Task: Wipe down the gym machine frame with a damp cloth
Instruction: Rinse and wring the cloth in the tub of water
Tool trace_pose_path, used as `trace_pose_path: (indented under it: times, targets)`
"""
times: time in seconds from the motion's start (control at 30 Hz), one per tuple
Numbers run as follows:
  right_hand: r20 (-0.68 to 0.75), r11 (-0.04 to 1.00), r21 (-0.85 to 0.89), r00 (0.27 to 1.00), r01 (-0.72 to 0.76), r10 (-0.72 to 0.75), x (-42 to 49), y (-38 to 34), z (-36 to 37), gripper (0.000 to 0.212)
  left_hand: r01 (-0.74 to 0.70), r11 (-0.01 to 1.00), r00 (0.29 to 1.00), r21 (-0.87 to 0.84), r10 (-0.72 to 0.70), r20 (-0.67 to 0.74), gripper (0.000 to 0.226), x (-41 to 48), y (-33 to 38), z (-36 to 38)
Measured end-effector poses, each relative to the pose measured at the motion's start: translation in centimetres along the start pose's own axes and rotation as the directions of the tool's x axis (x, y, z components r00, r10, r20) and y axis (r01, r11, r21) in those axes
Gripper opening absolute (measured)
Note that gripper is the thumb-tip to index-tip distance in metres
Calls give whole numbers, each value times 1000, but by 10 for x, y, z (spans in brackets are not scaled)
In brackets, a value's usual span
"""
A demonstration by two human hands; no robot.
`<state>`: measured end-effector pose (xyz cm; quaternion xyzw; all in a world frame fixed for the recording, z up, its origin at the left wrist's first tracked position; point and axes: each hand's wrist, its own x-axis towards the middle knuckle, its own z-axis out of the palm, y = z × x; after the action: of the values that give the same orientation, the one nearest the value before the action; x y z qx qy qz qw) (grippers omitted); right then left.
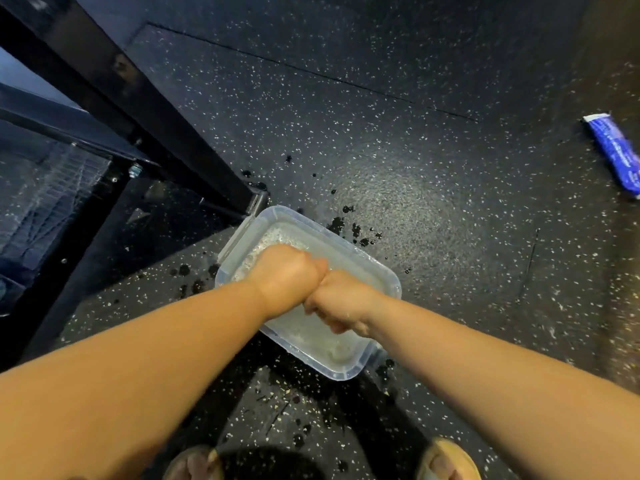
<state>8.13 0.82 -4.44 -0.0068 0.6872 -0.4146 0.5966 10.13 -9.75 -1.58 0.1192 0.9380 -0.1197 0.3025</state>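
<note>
Left hand [287,275]: balled in a fist, back up
Right hand [341,303]: fisted too, butted against the left
Arms: bare, stretched forward and down, converging
Inside the fists: couldn't see

Blue tube [615,154]: white print, blurred, unreadable.

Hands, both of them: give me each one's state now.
Left hand: fist over the tub; contents hidden, cannot tell.
Right hand: fist against the left; cannot tell.
</note>
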Motion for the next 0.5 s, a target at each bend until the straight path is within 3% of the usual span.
trace_pose_path:
  times: [0.07,0.13,0.23,0.3,0.37,0.5]
  targets:
    - [-24,994,106,1000,22,-20,-14,-6,0,30,71,988,997,-136,-69,21,26,-5,1,-9]
    - [-63,967,246,997,60,-46,-29,-16,-2,31,210,909,978,-360,-195,78,29,-9,-1,-15]
    - [-189,882,460,982,104,-17,-55,-34,-8,43,316,620,947,-718,-255,196,37,-23,-1,-30]
    - [-265,894,429,964,126,-9,-75,-40,-8,43,334,386,935,-860,-250,252,36,-40,2,-49]
    - [-325,929,343,945,138,-20,-97,-48,-8,44,342,242,926,-908,-252,282,35,-60,4,-71]
    - [-455,966,136,880,220,-136,-170,-82,-1,50,343,201,898,-918,-357,257,33,-124,1,-130]
